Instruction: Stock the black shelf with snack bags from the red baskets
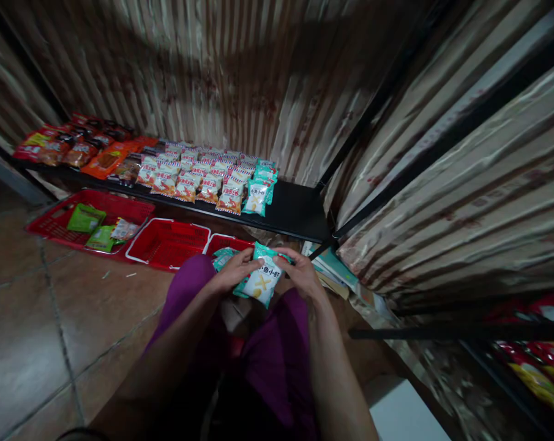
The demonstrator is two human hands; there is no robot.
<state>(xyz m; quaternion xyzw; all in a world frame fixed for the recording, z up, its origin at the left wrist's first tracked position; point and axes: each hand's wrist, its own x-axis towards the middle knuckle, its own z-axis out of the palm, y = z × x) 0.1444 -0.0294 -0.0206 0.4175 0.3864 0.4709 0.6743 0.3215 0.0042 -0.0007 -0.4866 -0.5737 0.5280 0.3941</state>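
Note:
Both my hands grip a teal-and-white snack bag [262,283] above my knees. My left hand [237,271] pinches its left edge, thumb on the front. On the opposite edge, my right hand [299,269] closes with its thumb over the front. Another teal edge shows behind the lower left of this bag; whether it is a second bag I cannot tell. More teal bags [224,256] lie just beyond my left hand in a red basket [228,241]. Matching teal bags [257,197] stand in a row at the right end of the stocked part of the shelf.
The low black shelf [299,211] also carries white-and-orange snack bags [185,184] and red and orange packs [79,153]. Below it stand a red basket [166,242] and another with green packs [86,217]. Black posts and a striped curtain [240,79] bound the space. Cardboard [334,282] lies to the right.

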